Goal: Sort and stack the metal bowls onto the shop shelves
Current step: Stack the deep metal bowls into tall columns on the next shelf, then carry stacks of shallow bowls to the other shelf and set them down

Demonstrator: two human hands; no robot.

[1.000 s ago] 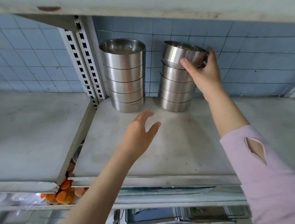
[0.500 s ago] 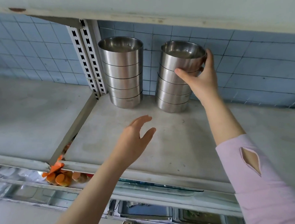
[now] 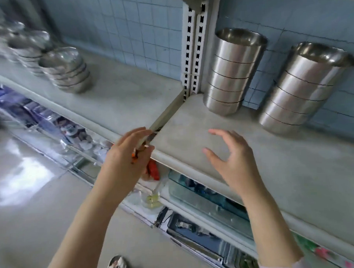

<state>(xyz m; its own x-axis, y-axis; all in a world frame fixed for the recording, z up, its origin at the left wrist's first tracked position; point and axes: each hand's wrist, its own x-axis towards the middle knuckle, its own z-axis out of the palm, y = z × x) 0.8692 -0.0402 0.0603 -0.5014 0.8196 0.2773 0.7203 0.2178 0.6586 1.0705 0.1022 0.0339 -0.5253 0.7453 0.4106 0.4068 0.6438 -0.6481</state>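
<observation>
Two tall stacks of straight-sided metal bowls stand at the back of the grey shelf [image 3: 275,170]: one stack [image 3: 233,74] beside the slotted upright, the other stack [image 3: 300,92] further right. On the shelf section to the left sit stacks of wider, rounded metal bowls [image 3: 68,71], blurred. My right hand [image 3: 232,159] hovers over the shelf's front part, fingers spread and loosely bent, holding nothing. My left hand [image 3: 128,156] hangs at the shelf's front edge, fingers relaxed, empty.
A white slotted upright [image 3: 195,52] divides the two shelf sections against a blue tiled wall. Below the shelf are lower shelves with glass dishes [image 3: 195,193], an orange-red item [image 3: 153,171] and packaged goods. A shoe [image 3: 117,266] shows on the pale floor.
My right hand let go of the top bowl on the right stack and drew back to the shelf's front. The view swung left and down, revealing the rounded bowl stacks.
</observation>
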